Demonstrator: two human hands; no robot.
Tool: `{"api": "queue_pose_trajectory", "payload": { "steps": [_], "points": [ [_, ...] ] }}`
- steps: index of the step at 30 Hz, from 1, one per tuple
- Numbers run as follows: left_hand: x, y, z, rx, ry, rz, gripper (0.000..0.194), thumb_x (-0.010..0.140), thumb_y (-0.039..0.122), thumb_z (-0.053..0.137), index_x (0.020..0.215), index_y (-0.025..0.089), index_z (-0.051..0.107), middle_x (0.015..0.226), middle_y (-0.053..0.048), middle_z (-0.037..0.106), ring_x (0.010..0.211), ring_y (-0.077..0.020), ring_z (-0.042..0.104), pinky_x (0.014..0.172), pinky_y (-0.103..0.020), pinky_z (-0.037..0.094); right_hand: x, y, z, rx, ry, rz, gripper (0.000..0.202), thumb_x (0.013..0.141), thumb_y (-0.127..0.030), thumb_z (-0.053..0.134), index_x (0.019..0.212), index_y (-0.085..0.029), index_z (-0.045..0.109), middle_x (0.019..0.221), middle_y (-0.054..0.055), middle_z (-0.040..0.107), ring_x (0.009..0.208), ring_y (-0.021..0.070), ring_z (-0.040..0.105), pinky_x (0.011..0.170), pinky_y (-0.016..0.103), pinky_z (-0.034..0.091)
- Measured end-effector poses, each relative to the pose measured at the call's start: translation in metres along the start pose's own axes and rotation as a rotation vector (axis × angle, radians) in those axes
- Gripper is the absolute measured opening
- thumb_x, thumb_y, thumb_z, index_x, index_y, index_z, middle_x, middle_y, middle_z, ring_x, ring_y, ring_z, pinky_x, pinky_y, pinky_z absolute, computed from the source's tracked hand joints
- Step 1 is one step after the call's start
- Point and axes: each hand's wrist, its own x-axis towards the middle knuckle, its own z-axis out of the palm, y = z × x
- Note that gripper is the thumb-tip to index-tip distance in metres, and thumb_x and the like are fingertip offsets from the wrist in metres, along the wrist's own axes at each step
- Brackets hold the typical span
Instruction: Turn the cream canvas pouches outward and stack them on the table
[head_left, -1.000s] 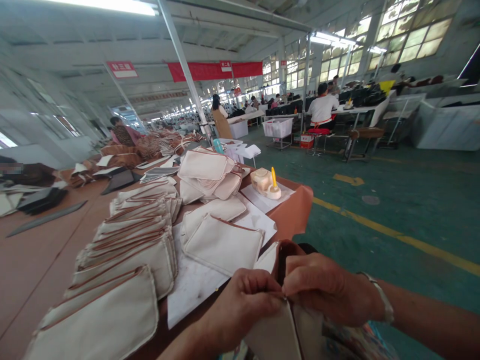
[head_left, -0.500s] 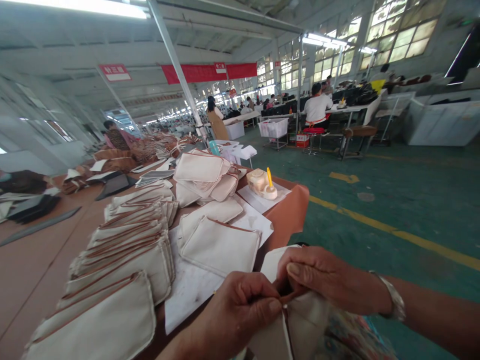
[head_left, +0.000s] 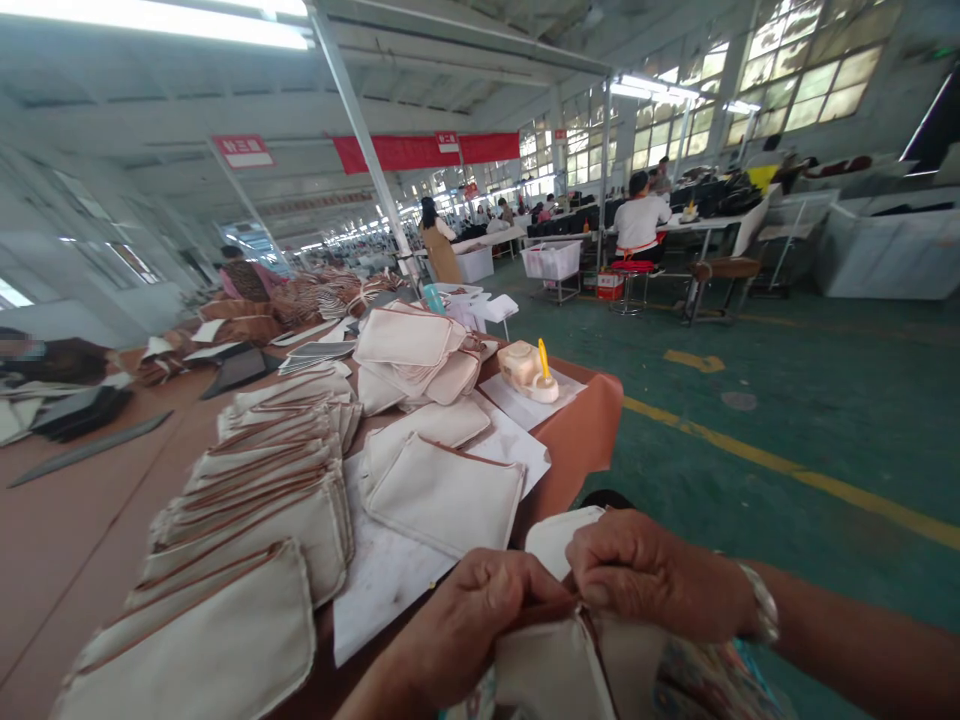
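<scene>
Both hands work close together at the table's front edge, over my lap. My left hand point(head_left: 480, 620) pinches the brown edge of a cream fabric pouch piece point(head_left: 551, 665). Curled fingers of my right hand point(head_left: 660, 575) grip the same edge just to the right, beside a seam that runs down the piece. Fingertips hide the exact spot held. Behind the hands a pale panel point(head_left: 559, 535) sticks up, partly covered. Nearest on the table lies a flat cream pouch piece with brown trim point(head_left: 450, 490), on white paper point(head_left: 382, 590).
A long overlapping row of cream pieces point(head_left: 247, 530) lies at left, with a piled stack point(head_left: 409, 340) behind. A pale container with a yellow-handled brush point(head_left: 544, 365) stands near the table's right corner. Co-workers sit and stand farther back; green floor point(head_left: 750, 420) lies at right.
My right hand has closed from a flatter, thumb-extended pose into a curled grip. The left fingers have shifted slightly along the edge, and more of the held piece's front shows. The camera view shifted slightly.
</scene>
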Motion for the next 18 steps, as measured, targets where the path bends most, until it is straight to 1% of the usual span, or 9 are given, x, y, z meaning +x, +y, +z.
{"api": "queue_pose_trajectory", "payload": {
  "steps": [2,7,10,12,14,15,16,17,18],
  "points": [
    [-0.001,0.008,-0.003,0.058,0.020,-0.036,0.070,0.086,0.072,0.045,0.083,0.005,0.068,0.062,-0.003,0.049,0.051,-0.0086,0.038,0.049,-0.022,0.025,0.001,-0.004,-0.001,-0.016,-0.004,0.016,0.039,0.092,-0.047,0.050,0.071,-0.014,0.053,0.065,-0.002,0.047,0.062,0.0092,0.040,0.060,0.023,0.033],
    [-0.001,0.016,0.005,0.255,0.121,-0.076,0.043,0.075,0.053,0.072,0.073,0.012,0.060,0.058,0.003,0.043,0.051,-0.0066,0.031,0.048,-0.022,0.019,0.014,0.001,0.000,-0.068,0.008,0.040,0.034,0.089,-0.041,0.055,0.068,-0.014,0.054,0.063,-0.002,0.050,0.059,0.0086,0.042,0.055,0.021,0.032],
    [0.001,0.010,0.007,0.346,0.315,0.027,0.049,0.071,0.058,0.072,0.065,0.013,0.056,0.054,0.004,0.039,0.051,-0.0067,0.027,0.048,-0.022,0.019,0.024,0.002,-0.008,-0.155,-0.025,0.001,0.038,0.089,-0.046,0.052,0.072,-0.014,0.059,0.065,0.000,0.055,0.060,0.0105,0.048,0.057,0.022,0.038],
    [0.002,0.007,0.002,0.301,0.474,0.113,0.052,0.072,0.063,0.068,0.065,0.014,0.054,0.054,0.005,0.038,0.051,-0.0069,0.027,0.047,-0.021,0.020,0.028,-0.008,-0.016,-0.251,0.038,0.019,0.038,0.091,-0.048,0.050,0.099,-0.015,0.066,0.091,0.008,0.065,0.080,0.0177,0.059,0.071,0.027,0.048],
    [0.001,0.009,-0.005,0.292,0.646,0.215,0.050,0.077,0.064,0.063,0.067,0.015,0.055,0.054,0.004,0.042,0.050,-0.0082,0.032,0.047,-0.021,0.025,0.032,-0.023,-0.019,-0.315,0.147,0.091,0.053,0.091,-0.048,0.052,0.136,-0.020,0.049,0.130,0.016,0.057,0.109,0.0262,0.059,0.089,0.036,0.050],
    [0.000,0.010,-0.008,0.329,0.737,0.279,0.049,0.080,0.063,0.061,0.068,0.016,0.056,0.055,0.004,0.045,0.051,-0.0094,0.036,0.048,-0.021,0.029,0.035,-0.030,-0.018,-0.315,0.163,0.139,0.067,0.088,-0.046,0.058,0.146,-0.022,0.037,0.140,0.016,0.051,0.117,0.0290,0.056,0.095,0.038,0.049],
    [-0.002,0.012,-0.011,0.391,0.820,0.348,0.046,0.083,0.060,0.059,0.069,0.016,0.058,0.056,0.002,0.049,0.052,-0.0108,0.041,0.050,-0.022,0.033,0.040,-0.036,-0.014,-0.294,0.141,0.186,0.077,0.083,-0.043,0.065,0.150,-0.022,0.031,0.142,0.017,0.050,0.119,0.0305,0.056,0.096,0.039,0.049],
    [-0.005,0.013,-0.013,0.468,0.886,0.422,0.044,0.086,0.057,0.058,0.069,0.017,0.060,0.057,0.001,0.052,0.054,-0.0122,0.046,0.053,-0.023,0.038,0.047,-0.041,-0.009,-0.266,0.084,0.224,0.079,0.080,-0.038,0.069,0.149,-0.022,0.034,0.137,0.016,0.055,0.115,0.0308,0.059,0.095,0.039,0.050],
    [-0.008,0.015,-0.014,0.551,0.940,0.501,0.040,0.088,0.053,0.056,0.070,0.018,0.062,0.059,0.000,0.056,0.056,-0.0135,0.050,0.056,-0.024,0.042,0.057,-0.043,-0.003,-0.236,0.018,0.240,0.070,0.079,-0.034,0.070,0.142,-0.020,0.044,0.125,0.015,0.064,0.107,0.0297,0.063,0.092,0.038,0.052]
  ]
}}
